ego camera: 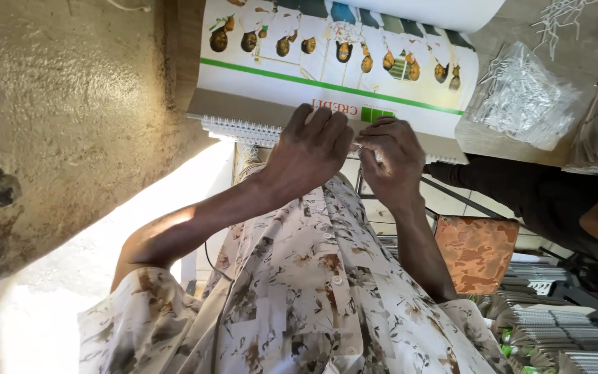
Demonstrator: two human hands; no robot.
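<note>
Two hands met at the calendar's (340,76) bound edge. The right hand's (392,156) fingertips (368,144) were pinched together on something small and pale, too small to identify, just above the wire spiral (240,129). The left hand's (309,145) fingers (327,121) lay curled, close together, pressing the cardboard edge flat. Such work probably called for a firm left hand, so the sheet could not slide while the right made small, careful movements. A clear bag of wire pieces (520,97) lay near on the table (513,21). Another person's dark sleeve (520,190) reached in below it.
</note>
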